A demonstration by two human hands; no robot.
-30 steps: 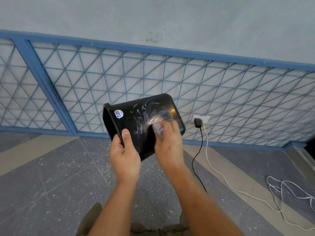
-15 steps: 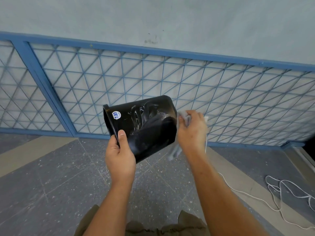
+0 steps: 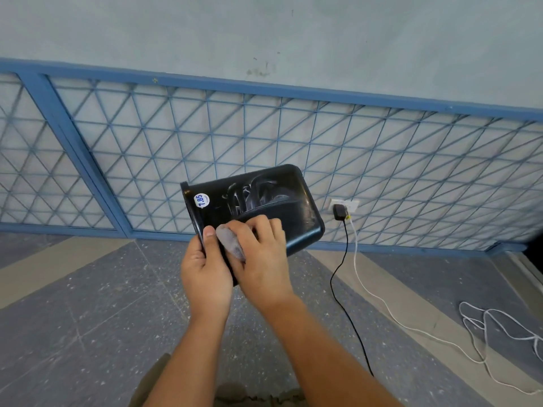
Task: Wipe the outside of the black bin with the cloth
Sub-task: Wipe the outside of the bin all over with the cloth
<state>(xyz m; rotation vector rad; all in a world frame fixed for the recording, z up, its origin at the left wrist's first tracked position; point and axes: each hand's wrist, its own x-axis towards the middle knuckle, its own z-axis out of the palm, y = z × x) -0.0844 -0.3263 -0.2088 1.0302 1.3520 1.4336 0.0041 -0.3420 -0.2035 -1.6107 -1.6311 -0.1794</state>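
Above grey floor (image 3: 88, 318), left hand (image 3: 205, 271) grips black bin (image 3: 293, 221) rim; right hand (image 3: 261, 259) presses cloth (image 3: 230, 242) on it.

The bin (image 3: 264, 201) in my left hand (image 3: 205, 277) is glossy black plastic, smooth, with pale smeared streaks above my knuckles. A shiny paper sticker (image 3: 201, 200) sits just above my left thumb. The cloth (image 3: 230, 243) under my right hand (image 3: 261, 259) is grey, matt and finely woven. Below my hands the floor (image 3: 88, 318) is speckled stone, dull and slightly rough.
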